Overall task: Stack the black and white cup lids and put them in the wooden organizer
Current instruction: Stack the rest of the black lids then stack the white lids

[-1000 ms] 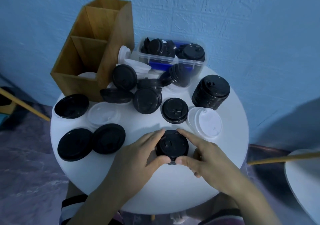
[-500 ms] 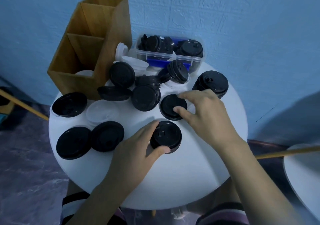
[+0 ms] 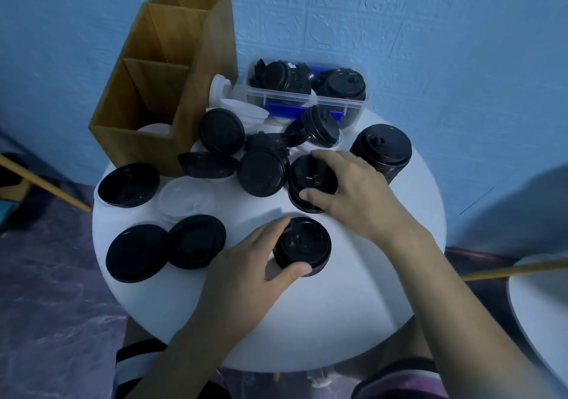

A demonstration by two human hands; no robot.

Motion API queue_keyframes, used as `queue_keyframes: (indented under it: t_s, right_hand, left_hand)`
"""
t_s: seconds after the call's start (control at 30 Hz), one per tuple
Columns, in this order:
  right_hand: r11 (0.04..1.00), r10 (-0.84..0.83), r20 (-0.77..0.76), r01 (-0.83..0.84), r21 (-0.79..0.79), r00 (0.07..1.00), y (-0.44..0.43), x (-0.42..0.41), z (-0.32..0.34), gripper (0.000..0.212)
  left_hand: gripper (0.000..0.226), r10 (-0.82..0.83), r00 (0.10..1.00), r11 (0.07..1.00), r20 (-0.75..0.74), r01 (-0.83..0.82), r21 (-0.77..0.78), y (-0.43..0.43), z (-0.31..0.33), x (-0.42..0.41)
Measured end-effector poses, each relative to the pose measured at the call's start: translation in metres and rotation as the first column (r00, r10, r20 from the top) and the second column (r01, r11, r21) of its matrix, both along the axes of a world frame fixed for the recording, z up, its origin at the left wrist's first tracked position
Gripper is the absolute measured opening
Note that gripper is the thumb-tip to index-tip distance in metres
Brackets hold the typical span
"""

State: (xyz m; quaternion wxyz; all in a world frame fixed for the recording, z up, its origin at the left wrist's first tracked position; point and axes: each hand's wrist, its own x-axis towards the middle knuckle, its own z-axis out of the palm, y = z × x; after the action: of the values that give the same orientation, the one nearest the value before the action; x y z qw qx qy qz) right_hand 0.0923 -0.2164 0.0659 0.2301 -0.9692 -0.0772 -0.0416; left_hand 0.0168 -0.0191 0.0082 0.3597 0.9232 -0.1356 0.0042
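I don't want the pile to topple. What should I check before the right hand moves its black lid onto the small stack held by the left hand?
1. Right hand grips the black lid: ok, thumb and fingers curl round its rim.
2. Left hand holds the small stack: ok, it stands upright on the table.
3. Lid and stack both top side up: ok.
4. Way between them free: ok, only bare table.
5. Room in the wooden organizer: cannot tell; a white lid lies in the front compartment, and the other floors are hidden.
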Motion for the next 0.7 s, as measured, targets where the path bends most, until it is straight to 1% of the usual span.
queue_keyframes:
  t_s: [0.1,0.13,0.2,0.23,0.3,0.37,0.47,0.57,0.7]
  right_hand:
    - [0.99,0.02,0.036,-0.024,0.136,0.999,-0.006,-0.019,0.008,0.068]
    - [0.977,0.037,0.033,-0.043,0.208,0.999,-0.007,-0.028,0.008,0.066]
    - [0.923,0.072,-0.019,-0.059,0.379,0.997,-0.009,-0.047,0.005,0.065]
    - [0.905,0.096,-0.049,-0.066,0.421,0.994,-0.01,-0.056,0.002,0.066]
    - [0.908,0.138,-0.091,-0.09,0.409,0.986,-0.011,-0.075,-0.011,0.071]
    - [0.918,0.144,-0.117,-0.088,0.387,0.983,-0.012,-0.09,-0.025,0.072]
    - [0.914,0.133,-0.147,-0.064,0.4,0.98,-0.015,-0.1,-0.036,0.07]
    - [0.914,0.152,-0.17,-0.073,0.399,0.974,-0.017,-0.101,-0.036,0.069]
    - [0.921,0.17,-0.176,-0.093,0.378,0.97,-0.015,-0.099,-0.035,0.072]
  left_hand:
    - [0.071,0.008,1.0,1.0,-0.005,-0.008,-0.005,0.0,0.001,0.0]
    - [0.072,0.008,1.0,1.0,-0.009,-0.008,0.0,0.0,0.001,0.0]
    - [0.069,-0.007,1.0,1.0,-0.005,0.007,0.007,0.0,0.002,-0.002]
    - [0.064,-0.016,1.0,1.0,-0.003,0.016,0.004,0.001,0.003,-0.003]
    - [0.06,-0.028,1.0,1.0,-0.006,0.028,0.002,0.0,0.004,-0.008]
    - [0.061,-0.041,0.999,0.999,0.005,0.041,0.017,-0.001,0.006,-0.013]
    - [0.071,-0.049,0.998,0.997,0.03,0.048,0.053,0.001,0.005,-0.017]
    - [0.084,-0.042,0.999,0.998,0.031,0.04,0.045,0.004,0.001,-0.017]
    - [0.083,-0.05,0.999,0.998,0.009,0.05,0.031,0.005,-0.001,-0.017]
